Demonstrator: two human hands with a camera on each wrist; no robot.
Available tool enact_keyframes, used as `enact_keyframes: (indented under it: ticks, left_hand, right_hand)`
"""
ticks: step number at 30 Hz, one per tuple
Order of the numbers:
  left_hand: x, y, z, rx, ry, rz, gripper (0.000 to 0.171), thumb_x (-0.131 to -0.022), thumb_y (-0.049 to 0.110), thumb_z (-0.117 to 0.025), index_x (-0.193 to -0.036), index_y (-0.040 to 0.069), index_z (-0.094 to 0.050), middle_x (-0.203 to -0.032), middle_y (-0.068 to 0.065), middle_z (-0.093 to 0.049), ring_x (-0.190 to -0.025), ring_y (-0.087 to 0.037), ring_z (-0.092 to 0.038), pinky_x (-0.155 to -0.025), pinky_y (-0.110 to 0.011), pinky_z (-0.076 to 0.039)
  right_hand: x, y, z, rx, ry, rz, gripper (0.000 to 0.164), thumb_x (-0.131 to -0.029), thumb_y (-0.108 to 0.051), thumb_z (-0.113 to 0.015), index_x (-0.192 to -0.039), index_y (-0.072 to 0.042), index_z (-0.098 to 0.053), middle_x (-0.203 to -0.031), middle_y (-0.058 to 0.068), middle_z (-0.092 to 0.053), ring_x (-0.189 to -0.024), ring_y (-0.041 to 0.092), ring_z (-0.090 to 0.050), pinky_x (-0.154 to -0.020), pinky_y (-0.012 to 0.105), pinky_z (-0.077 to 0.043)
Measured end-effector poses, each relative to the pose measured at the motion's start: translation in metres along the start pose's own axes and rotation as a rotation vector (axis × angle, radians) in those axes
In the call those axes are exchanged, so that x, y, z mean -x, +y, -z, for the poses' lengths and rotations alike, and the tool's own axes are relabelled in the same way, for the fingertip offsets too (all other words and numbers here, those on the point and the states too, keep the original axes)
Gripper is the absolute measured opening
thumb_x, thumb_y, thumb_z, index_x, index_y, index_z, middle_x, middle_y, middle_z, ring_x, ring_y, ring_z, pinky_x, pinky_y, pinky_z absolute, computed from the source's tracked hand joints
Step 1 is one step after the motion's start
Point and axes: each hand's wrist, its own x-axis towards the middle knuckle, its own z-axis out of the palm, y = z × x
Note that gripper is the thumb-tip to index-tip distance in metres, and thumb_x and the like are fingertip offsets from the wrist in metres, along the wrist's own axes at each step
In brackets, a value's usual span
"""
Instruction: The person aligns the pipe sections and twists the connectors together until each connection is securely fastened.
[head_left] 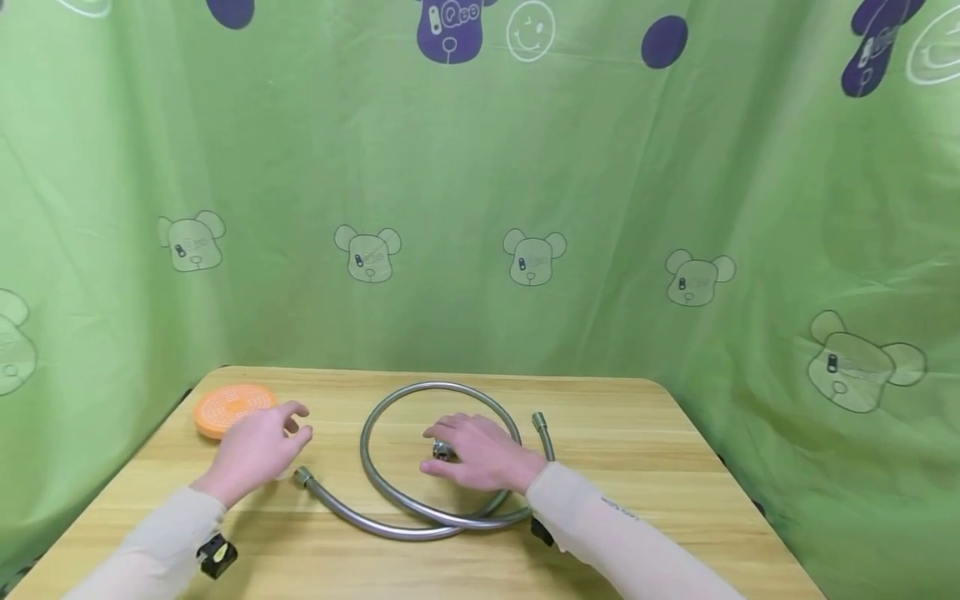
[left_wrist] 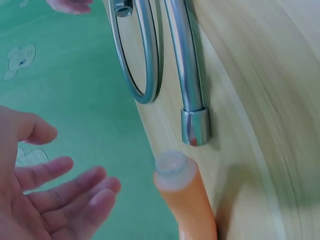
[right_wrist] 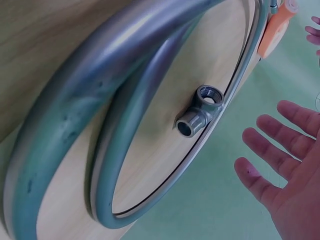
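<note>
My left hand (head_left: 255, 450) hovers with loosely bent fingers over the near side of an orange shower head (head_left: 231, 407). In the left wrist view, the shower head's orange handle (left_wrist: 194, 207) ends in a pale, translucent connector beside the hose's metal end (left_wrist: 196, 127). A silver shower hose (head_left: 365, 442) lies looped on the table. My right hand (head_left: 480, 454) is spread above the loop, holding nothing. Beneath it sits a small chrome pipe fitting (head_left: 442, 451), partly hidden in the head view. The right wrist view shows this fitting (right_wrist: 200, 114) with two open ports, apart from the fingers.
Everything lies on a light wooden table (head_left: 600, 517) with rounded back corners. The hose's other end (head_left: 538, 421) points toward the back, right of the loop. A green curtain (head_left: 450, 325) with bear prints hangs behind the table and along both sides.
</note>
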Motion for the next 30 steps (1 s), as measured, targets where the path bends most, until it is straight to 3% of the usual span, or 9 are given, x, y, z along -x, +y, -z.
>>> enact_keyframes:
  ticks: [6,11,13,18,21,24,30]
  left_hand:
    - [0.004,-0.014,0.005,-0.007,0.003,0.083,0.043,-0.095,0.032,-0.059,-0.125,0.001,-0.063,-0.101,-0.018,-0.073,-0.068,-0.021,-0.065,-0.050,-0.035,-0.050]
    - [0.007,-0.028,0.007,-0.011,-0.021,0.139,0.053,-0.094,0.035,-0.060,-0.131,-0.004,-0.057,-0.087,-0.015,-0.068,-0.058,-0.019,-0.052,-0.044,-0.032,-0.040]
    - [0.008,-0.034,0.008,-0.019,-0.042,0.159,0.058,-0.094,0.037,-0.060,-0.132,-0.006,-0.055,-0.089,-0.019,-0.068,-0.060,-0.020,-0.052,-0.045,-0.032,-0.040]
    - [0.009,-0.044,0.009,-0.034,-0.090,0.201,0.065,-0.093,0.039,-0.059,-0.135,-0.009,-0.051,-0.113,-0.034,-0.065,-0.068,-0.025,-0.057,-0.052,-0.035,-0.046]
    - [0.009,-0.048,0.008,-0.023,-0.108,0.218,0.068,-0.095,0.041,-0.059,-0.139,-0.010,-0.046,-0.121,-0.038,-0.061,-0.078,-0.036,-0.064,-0.062,-0.047,-0.054]
    - [0.010,-0.053,0.007,0.003,-0.118,0.234,0.072,-0.096,0.041,-0.057,-0.142,-0.012,-0.041,-0.128,-0.041,-0.056,-0.094,-0.049,-0.064,-0.076,-0.060,-0.054]
    - [0.011,-0.068,0.002,0.081,-0.143,0.271,0.078,-0.098,0.042,-0.055,-0.144,-0.017,-0.033,-0.124,-0.040,-0.058,-0.097,-0.048,-0.062,-0.080,-0.059,-0.053]
  right_hand:
    - [-0.003,-0.003,-0.003,-0.005,0.006,0.005,0.071,-0.097,-0.073,-0.035,-0.142,-0.023,-0.056,-0.145,0.004,-0.057,-0.130,0.024,-0.056,-0.110,0.044,-0.047]
    - [-0.006,-0.004,-0.004,-0.004,0.015,0.015,0.067,-0.098,-0.069,-0.040,-0.141,-0.022,-0.056,-0.144,0.005,-0.057,-0.131,0.024,-0.055,-0.110,0.045,-0.046]
    - [-0.007,-0.004,-0.004,-0.004,0.017,0.018,0.065,-0.098,-0.067,-0.043,-0.141,-0.021,-0.056,-0.144,0.005,-0.057,-0.131,0.024,-0.055,-0.111,0.045,-0.046]
    - [-0.008,-0.005,-0.006,-0.010,0.014,0.024,0.064,-0.098,-0.066,-0.044,-0.142,-0.021,-0.056,-0.144,0.005,-0.057,-0.131,0.024,-0.055,-0.111,0.046,-0.046]
    - [-0.007,-0.004,-0.007,-0.012,0.015,0.028,0.066,-0.098,-0.068,-0.042,-0.142,-0.021,-0.056,-0.144,0.006,-0.057,-0.131,0.025,-0.055,-0.111,0.046,-0.046]
    - [-0.007,-0.004,-0.007,-0.011,0.010,0.025,0.067,-0.098,-0.069,-0.040,-0.142,-0.022,-0.055,-0.145,0.005,-0.057,-0.131,0.024,-0.055,-0.111,0.046,-0.046]
    - [-0.006,-0.005,-0.005,-0.021,-0.003,0.027,0.071,-0.097,-0.072,-0.036,-0.142,-0.022,-0.055,-0.146,0.005,-0.056,-0.133,0.024,-0.054,-0.112,0.046,-0.045]
